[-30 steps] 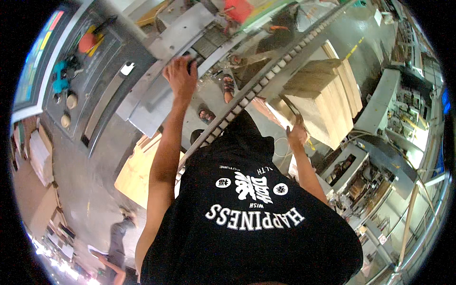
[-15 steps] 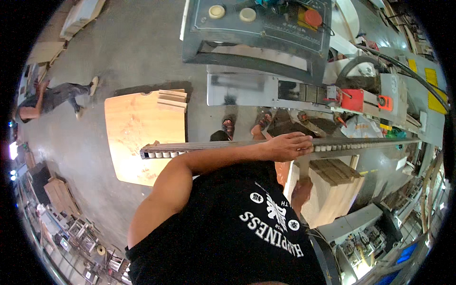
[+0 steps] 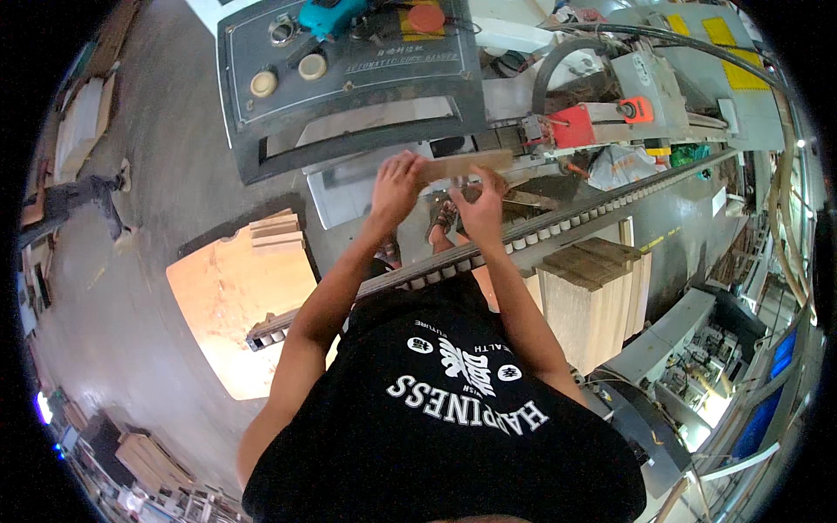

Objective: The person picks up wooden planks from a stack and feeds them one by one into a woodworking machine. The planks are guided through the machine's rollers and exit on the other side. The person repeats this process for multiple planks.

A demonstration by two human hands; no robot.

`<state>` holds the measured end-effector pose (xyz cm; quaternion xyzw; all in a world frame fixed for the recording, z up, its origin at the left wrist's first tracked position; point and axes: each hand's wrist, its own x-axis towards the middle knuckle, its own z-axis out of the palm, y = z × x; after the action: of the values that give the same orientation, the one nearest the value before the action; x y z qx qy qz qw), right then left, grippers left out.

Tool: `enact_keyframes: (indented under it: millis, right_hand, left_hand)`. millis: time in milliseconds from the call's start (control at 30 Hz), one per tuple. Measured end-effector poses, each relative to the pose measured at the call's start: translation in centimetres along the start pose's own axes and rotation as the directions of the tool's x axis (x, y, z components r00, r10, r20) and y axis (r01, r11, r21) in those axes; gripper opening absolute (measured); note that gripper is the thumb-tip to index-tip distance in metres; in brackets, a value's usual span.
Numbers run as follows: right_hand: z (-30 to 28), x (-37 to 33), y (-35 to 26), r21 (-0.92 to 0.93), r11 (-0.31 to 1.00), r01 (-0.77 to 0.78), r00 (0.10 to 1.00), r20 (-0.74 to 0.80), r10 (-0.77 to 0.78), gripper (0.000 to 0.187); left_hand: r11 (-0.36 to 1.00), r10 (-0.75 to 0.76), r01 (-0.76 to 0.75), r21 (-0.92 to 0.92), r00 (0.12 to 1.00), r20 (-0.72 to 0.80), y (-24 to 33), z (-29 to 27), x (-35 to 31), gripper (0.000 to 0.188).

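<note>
A narrow wooden strip (image 3: 466, 165) is held level beyond the roller rail (image 3: 532, 234), over the metal table of the machine. My left hand (image 3: 398, 190) grips its left end, the fingers closed over it. My right hand (image 3: 481, 207) is at the strip's near edge, thumb and fingers closed on it. Both forearms reach across the roller rail. Just beyond my hands is the machine's dark control panel (image 3: 349, 87), with pale round buttons, a red button and a teal tool (image 3: 330, 17) on top.
A stack of wooden pieces (image 3: 588, 296) stands right of me, on the near side of the rail. To the left, a light wooden board (image 3: 235, 305) carries several short strips (image 3: 277, 234). A red machine part (image 3: 571, 127) sits ahead right. At far left another person (image 3: 74, 205) is walking.
My left hand has left the roller rail and my right hand has come up from beside the wood stack. Both now hold a wooden strip near the machine. The view has turned rightward.
</note>
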<state>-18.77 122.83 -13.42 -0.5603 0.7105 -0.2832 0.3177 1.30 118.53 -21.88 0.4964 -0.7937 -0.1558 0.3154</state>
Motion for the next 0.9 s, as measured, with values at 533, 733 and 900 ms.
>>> enact_keyframes:
  millis: [533,733,900]
  right_hand:
    - [9.7,5.3,2.1,0.887,0.256,-0.385,0.916,0.334,0.221,0.071]
    - [8.3,5.1,1.3,0.918,0.309,-0.25,0.96,0.193,0.203,0.07]
    - [5.6,7.1,2.9,0.904,0.367,-0.22,0.956,0.125,0.265,0.04]
  left_hand:
    - [0.959,-0.21,0.209,0.191,0.978,-0.02,-5.1,-3.3,-0.1,0.073]
    - [0.955,-0.126,0.157,0.25,0.983,-0.134,-4.2,-2.5,1.9,0.061]
    - [0.943,-0.014,0.059,0.327,0.99,-0.137,-3.0,0.6,3.6,0.059]
